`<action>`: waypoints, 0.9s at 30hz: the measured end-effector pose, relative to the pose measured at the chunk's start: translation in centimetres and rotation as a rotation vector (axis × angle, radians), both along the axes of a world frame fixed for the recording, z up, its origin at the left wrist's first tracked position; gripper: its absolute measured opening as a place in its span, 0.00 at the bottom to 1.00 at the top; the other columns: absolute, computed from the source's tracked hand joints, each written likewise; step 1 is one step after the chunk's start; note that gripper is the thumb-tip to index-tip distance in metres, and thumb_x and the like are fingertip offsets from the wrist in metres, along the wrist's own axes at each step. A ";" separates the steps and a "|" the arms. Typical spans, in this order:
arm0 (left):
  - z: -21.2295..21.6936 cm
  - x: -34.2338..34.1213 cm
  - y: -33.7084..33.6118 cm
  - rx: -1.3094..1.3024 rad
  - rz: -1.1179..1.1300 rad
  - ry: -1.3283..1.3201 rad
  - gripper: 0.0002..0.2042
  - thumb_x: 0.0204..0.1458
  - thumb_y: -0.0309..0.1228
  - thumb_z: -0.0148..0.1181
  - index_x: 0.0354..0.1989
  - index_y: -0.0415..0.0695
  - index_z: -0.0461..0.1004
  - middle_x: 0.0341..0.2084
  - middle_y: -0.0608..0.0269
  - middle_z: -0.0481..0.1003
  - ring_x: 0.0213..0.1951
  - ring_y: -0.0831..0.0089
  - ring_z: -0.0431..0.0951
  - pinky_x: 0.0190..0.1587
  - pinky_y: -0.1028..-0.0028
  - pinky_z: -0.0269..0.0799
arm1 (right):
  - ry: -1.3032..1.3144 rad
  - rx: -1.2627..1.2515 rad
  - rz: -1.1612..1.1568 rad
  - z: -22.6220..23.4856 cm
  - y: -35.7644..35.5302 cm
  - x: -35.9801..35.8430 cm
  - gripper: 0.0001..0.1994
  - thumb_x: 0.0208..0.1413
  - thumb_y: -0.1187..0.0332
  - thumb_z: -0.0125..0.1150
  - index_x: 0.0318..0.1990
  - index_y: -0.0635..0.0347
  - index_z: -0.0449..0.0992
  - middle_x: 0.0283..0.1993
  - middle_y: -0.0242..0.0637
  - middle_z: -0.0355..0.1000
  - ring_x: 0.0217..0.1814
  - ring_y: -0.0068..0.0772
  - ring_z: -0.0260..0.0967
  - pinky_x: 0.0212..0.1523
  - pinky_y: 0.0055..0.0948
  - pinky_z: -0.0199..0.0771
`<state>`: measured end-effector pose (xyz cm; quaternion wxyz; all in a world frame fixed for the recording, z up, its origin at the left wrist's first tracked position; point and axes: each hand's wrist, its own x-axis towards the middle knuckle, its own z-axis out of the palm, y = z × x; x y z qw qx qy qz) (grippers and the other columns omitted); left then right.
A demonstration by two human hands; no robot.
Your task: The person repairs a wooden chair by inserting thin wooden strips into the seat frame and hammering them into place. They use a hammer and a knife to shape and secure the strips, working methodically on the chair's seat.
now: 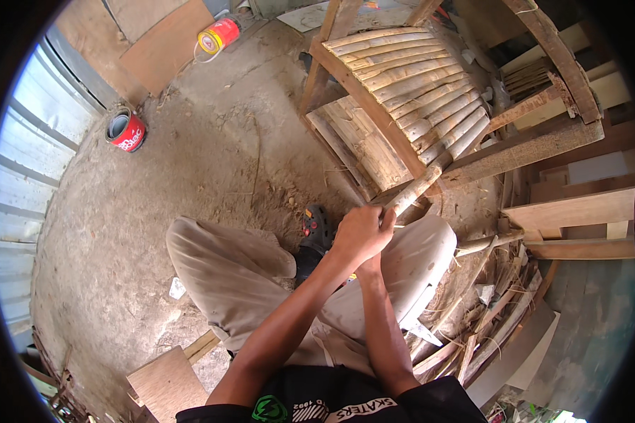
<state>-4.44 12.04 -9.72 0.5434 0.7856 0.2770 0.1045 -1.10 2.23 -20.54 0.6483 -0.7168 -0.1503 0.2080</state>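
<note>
My left hand [362,231] is closed around the near end of a bamboo pole [415,192], between my knees. Just below it, my right hand [370,265] is mostly covered by the left one, so its fingers are hidden. The pole slants away to the upper right and meets the front edge of a slatted bamboo seat [413,88]. That seat rests in a brown wooden frame [374,106], with more split bamboo pieces [363,144] lower inside it.
A red paint can [125,131] stands open at left; a red and yellow one [219,37] lies farther back. Wood scraps [497,310] pile up by my right knee. Wooden shelving [571,211] stands at right, a plywood piece [168,377] lies near left, and corrugated metal [39,155] walls the left.
</note>
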 end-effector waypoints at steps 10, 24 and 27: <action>-0.2 -0.2 0.6 -0.026 -0.057 0.006 0.23 0.59 0.46 0.51 0.26 0.35 0.78 0.22 0.38 0.76 0.31 0.39 0.78 0.39 0.49 0.74 | -0.020 -0.005 0.006 0.2 0.0 0.0 0.22 0.60 0.64 0.63 0.57 0.68 0.69 0.52 0.37 0.73 0.52 0.27 0.71 0.52 0.30 0.72; -0.6 0.1 2.2 -0.131 -0.241 0.008 0.23 0.61 0.46 0.50 0.28 0.34 0.75 0.21 0.42 0.76 0.29 0.43 0.77 0.38 0.52 0.71 | 0.110 -0.036 0.032 0.7 0.9 -0.8 0.28 0.62 0.61 0.60 0.65 0.61 0.59 0.59 0.40 0.66 0.59 0.32 0.65 0.57 0.34 0.68; 0.0 0.6 2.9 0.025 -0.296 0.063 0.21 0.62 0.45 0.49 0.33 0.35 0.74 0.23 0.45 0.77 0.30 0.45 0.78 0.40 0.53 0.71 | 0.240 -0.094 0.043 1.2 0.7 -0.7 0.31 0.62 0.61 0.59 0.69 0.60 0.56 0.64 0.40 0.63 0.64 0.33 0.61 0.61 0.35 0.65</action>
